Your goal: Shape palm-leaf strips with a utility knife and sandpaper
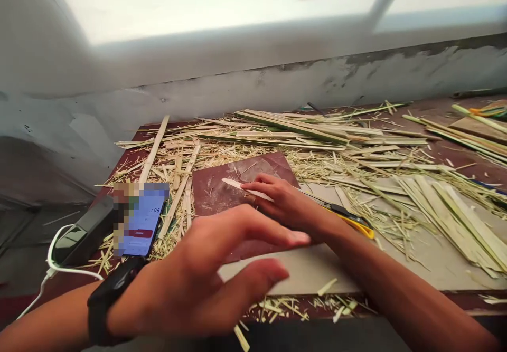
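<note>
My left hand point(198, 267), a black watch on its wrist, is raised in the foreground over the near edge of the table. Its thumb and fingers are apart with nothing between them. Farther forward, my right hand point(283, 199) pinches a thin pale bamboo strip point(232, 183), whose tip sticks out to the left of the fingers. The strip lies over a dark red-brown sheet point(214, 188) with pale dust on it, perhaps sandpaper. Beside my right forearm lies a yellow and black utility knife point(352, 220), partly covered by the arm.
A pale board point(400, 257) lies beneath the sheet. Split bamboo strips point(455, 220) rest on its right side. More strips point(293, 127) and shavings cover the table's back. At left are a lit phone point(142, 225), a black box point(85, 230) and a white cable point(51, 251). A wall stands behind.
</note>
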Action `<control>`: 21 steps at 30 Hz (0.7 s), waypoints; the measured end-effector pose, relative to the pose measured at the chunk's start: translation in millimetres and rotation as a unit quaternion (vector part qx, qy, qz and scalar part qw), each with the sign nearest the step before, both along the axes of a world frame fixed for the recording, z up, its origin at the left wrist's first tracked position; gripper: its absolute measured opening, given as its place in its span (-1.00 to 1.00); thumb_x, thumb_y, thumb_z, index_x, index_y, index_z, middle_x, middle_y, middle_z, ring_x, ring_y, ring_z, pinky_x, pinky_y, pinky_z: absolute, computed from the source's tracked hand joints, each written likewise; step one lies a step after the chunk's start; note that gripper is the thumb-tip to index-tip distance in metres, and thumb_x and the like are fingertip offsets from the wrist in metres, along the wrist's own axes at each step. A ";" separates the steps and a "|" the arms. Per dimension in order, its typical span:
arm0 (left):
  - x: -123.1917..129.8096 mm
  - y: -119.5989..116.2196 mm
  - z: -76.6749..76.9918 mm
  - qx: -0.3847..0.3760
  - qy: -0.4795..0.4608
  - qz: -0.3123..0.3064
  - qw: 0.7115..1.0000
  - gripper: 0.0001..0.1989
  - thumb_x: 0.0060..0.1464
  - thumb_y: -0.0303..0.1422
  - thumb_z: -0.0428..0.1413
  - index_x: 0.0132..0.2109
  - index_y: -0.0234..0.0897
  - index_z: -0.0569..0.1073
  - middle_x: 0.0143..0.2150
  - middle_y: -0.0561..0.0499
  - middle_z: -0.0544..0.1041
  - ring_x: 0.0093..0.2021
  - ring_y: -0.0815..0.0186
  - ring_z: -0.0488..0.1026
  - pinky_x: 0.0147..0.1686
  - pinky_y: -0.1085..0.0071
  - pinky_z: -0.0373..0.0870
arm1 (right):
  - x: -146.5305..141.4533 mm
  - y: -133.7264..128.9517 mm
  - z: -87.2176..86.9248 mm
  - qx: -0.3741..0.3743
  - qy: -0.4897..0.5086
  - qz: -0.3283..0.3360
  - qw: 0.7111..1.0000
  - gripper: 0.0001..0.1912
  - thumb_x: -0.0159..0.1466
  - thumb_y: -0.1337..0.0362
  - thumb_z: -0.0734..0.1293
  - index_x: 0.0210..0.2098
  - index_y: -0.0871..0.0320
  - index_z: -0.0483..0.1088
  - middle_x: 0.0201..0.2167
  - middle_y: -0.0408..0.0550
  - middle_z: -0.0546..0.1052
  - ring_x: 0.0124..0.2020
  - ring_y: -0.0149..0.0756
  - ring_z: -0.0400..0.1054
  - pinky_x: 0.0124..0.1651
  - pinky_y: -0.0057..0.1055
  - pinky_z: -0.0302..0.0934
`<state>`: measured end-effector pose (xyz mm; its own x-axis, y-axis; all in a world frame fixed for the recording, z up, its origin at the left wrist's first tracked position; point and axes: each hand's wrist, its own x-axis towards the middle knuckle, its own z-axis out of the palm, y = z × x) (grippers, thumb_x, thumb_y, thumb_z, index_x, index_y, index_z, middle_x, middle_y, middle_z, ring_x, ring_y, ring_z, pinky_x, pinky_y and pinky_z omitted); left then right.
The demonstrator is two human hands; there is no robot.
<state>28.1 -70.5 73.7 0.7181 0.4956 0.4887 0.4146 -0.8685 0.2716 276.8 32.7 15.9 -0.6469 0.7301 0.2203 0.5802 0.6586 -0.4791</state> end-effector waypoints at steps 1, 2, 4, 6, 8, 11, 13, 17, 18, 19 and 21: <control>6.3 13.5 -5.6 -0.019 -0.008 -0.006 1.000 -0.68 0.48 -0.30 -0.10 0.06 -0.35 0.49 0.03 -0.10 0.63 0.09 0.26 0.57 0.03 0.33 0.58 | 1.4 1.1 -2.8 0.008 -0.006 -0.002 1.000 -0.62 0.49 0.20 0.16 0.20 0.07 0.44 -0.17 0.01 0.42 -0.24 -0.29 0.37 -0.12 -0.30 0.30; 11.2 24.1 -14.4 0.000 0.023 -0.028 0.999 -0.72 0.45 -0.28 -0.02 0.03 -0.37 0.49 0.07 -0.15 0.61 0.10 0.17 0.55 0.06 0.25 0.57 | 2.5 1.9 -5.5 0.017 -0.014 -0.003 1.000 -0.62 0.49 0.17 0.16 0.20 0.06 0.44 -0.18 0.00 0.42 -0.26 -0.30 0.37 -0.14 -0.31 0.29; 15.5 36.5 -38.0 0.058 0.127 -0.005 0.990 -0.72 0.39 -0.23 0.07 0.04 -0.37 0.47 0.19 -0.21 0.54 0.18 -0.06 0.48 0.05 -0.01 0.55 | 3.9 2.6 -8.9 0.031 -0.040 -0.003 0.999 -0.62 0.50 0.14 0.17 0.20 0.03 0.44 -0.19 -0.01 0.43 -0.29 -0.32 0.37 -0.18 -0.34 0.27; 14.2 39.7 -60.6 0.068 0.167 0.016 0.983 -0.66 0.34 -0.17 0.13 0.06 -0.37 0.45 0.19 -0.24 0.53 0.16 -0.07 0.48 -0.01 0.02 0.56 | 4.3 1.4 -8.8 0.041 -0.071 -0.002 0.997 -0.63 0.50 0.13 0.16 0.17 0.02 0.46 -0.20 -0.02 0.44 -0.33 -0.35 0.37 -0.23 -0.37 0.24; 11.2 39.4 -74.4 0.069 0.172 0.019 0.983 -0.64 0.32 -0.13 0.15 0.04 -0.35 0.44 0.15 -0.21 0.56 0.13 -0.05 0.49 -0.06 0.08 0.56 | 4.1 -1.0 -6.4 0.041 -0.095 0.000 0.995 -0.65 0.50 0.14 0.16 0.10 0.04 0.49 -0.24 -0.03 0.44 -0.38 -0.38 0.35 -0.28 -0.39 0.21; 8.8 40.3 -77.9 0.067 0.162 0.018 0.984 -0.70 0.34 -0.16 0.13 0.00 -0.32 0.45 0.11 -0.15 0.58 0.09 0.01 0.50 -0.09 0.14 0.54 | 2.9 -4.3 -2.9 0.032 -0.107 0.008 0.994 -0.65 0.50 0.13 0.15 -0.01 0.08 0.53 -0.27 -0.03 0.44 -0.38 -0.37 0.36 -0.27 -0.40 0.21; 9.0 42.6 -75.5 0.068 0.157 0.017 0.985 -0.75 0.35 -0.20 0.12 -0.02 -0.31 0.46 0.09 -0.13 0.59 0.06 0.06 0.51 -0.09 0.18 0.52 | 1.5 -5.5 -2.1 0.042 -0.104 0.008 0.994 -0.64 0.50 0.14 0.15 0.02 0.08 0.53 -0.26 -0.01 0.47 -0.36 -0.35 0.38 -0.25 -0.40 0.22; 9.9 46.7 -74.4 0.078 0.153 0.010 0.985 -0.77 0.35 -0.23 0.12 0.01 -0.30 0.46 0.05 -0.11 0.61 0.04 0.07 0.51 -0.06 0.15 0.47 | -0.8 -6.8 -0.4 0.070 -0.107 0.021 0.992 -0.61 0.48 0.22 0.15 0.19 0.06 0.45 -0.25 0.01 0.53 -0.37 -0.33 0.38 -0.29 -0.39 0.23; 9.8 47.0 -74.9 0.082 0.150 0.008 0.985 -0.76 0.36 -0.23 0.12 0.02 -0.29 0.45 0.04 -0.10 0.61 0.04 0.06 0.51 -0.03 0.13 0.46 | -0.7 -7.0 0.5 0.078 -0.113 0.030 0.990 -0.61 0.47 0.23 0.15 0.19 0.05 0.44 -0.26 0.01 0.53 -0.39 -0.33 0.36 -0.32 -0.40 0.22; 9.7 47.1 -75.5 0.084 0.148 0.007 0.985 -0.75 0.36 -0.23 0.11 0.04 -0.29 0.45 0.04 -0.09 0.61 0.05 0.05 0.51 -0.01 0.11 0.44 | -0.2 -7.2 1.3 0.086 -0.120 0.036 0.988 -0.61 0.47 0.23 0.14 0.19 0.05 0.45 -0.27 0.00 0.53 -0.42 -0.34 0.34 -0.35 -0.40 0.19; 9.5 46.9 -75.8 0.087 0.147 0.006 0.985 -0.75 0.37 -0.23 0.09 0.05 -0.29 0.45 0.05 -0.09 0.61 0.05 0.05 0.50 0.03 0.09 0.42 | 1.4 -7.3 2.6 0.097 -0.137 0.031 0.985 -0.62 0.48 0.21 0.14 0.17 0.03 0.45 -0.30 -0.02 0.50 -0.48 -0.38 0.26 -0.42 -0.41 0.11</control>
<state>37.6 -23.6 -2.1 0.8356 0.4321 0.3392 0.4638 -0.8858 -0.0142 278.2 25.3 18.4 -0.7435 0.6488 0.1619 0.6263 0.7605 -0.1716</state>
